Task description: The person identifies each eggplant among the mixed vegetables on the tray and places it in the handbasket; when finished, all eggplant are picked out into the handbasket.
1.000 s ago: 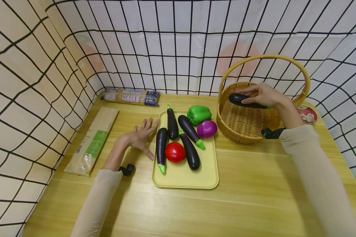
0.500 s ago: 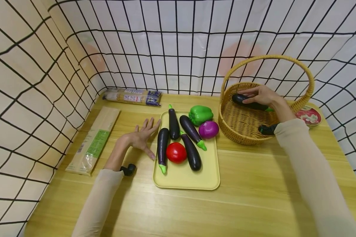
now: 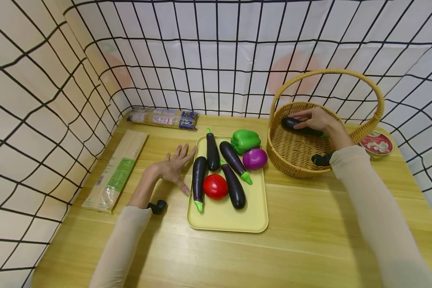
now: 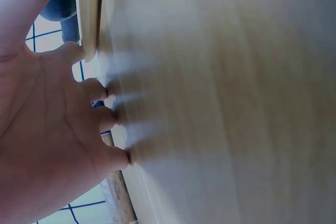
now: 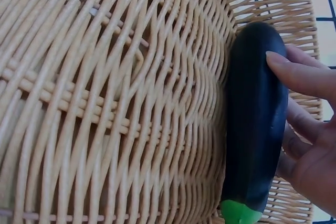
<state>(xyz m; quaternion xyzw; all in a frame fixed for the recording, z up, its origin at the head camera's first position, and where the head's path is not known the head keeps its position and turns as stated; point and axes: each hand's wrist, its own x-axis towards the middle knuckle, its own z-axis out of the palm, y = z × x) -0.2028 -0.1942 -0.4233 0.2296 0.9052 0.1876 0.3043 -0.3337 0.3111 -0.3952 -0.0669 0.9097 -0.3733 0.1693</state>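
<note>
While both packets carry printing, it's too small to read: flat clear plastic packet of pale sticks [image 3: 115, 172] has a green panel with fine text, clear plastic packet with blue ends [image 3: 162, 118] has a white label. Round tin-like object with red floral top [image 3: 378, 144]: partly behind the woven tan wicker basket [image 3: 291, 152], any lettering unclear.

Right hand [image 3: 317, 121] pinches a glossy dark purple eggplant with green stem [image 5: 255, 114] inside the basket, near the far wall. Thumb on one side, other fingers partly hidden behind it. Stem end cut off in right wrist view; can't tell if the eggplant touches the basket floor.

Left hand [image 3: 171, 168]: fingers spread, fingertips on the pale wooden table [image 3: 201, 260], just beside the yellow rectangular tray [image 3: 227, 221]. Can't tell if thumb touches the rim. Dark rounded shape by it in left wrist view is cut off.

Tray has four more dark purple eggplants [image 3: 199, 178], a shiny red tomato [image 3: 215, 187]. Green bell pepper [image 3: 245, 141] and round purple onion [image 3: 255, 159] hide its far right corner.
</note>
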